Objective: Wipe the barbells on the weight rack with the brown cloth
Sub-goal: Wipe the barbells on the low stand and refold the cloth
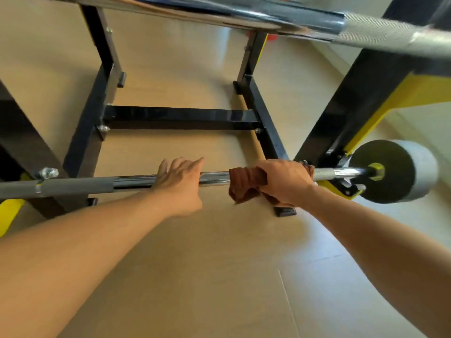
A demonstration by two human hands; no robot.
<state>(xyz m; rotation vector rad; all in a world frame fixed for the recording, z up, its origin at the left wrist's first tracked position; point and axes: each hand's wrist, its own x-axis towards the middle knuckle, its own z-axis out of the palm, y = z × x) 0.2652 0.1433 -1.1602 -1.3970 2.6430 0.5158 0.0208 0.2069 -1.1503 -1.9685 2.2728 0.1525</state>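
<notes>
Bar is lying across the near rack hooks; right hand is clamping the cloth around it, left hand resting beside, fingers loose. Cloth's hanging tail risks snagging the right hook; far bar is waiting unwiped.

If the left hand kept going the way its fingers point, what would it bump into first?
Probably the black crossbar of the rack. The left hand lies open over the lower barbell, fingers pointing forward past it; depth is unclear, so it might meet only floor.
</notes>
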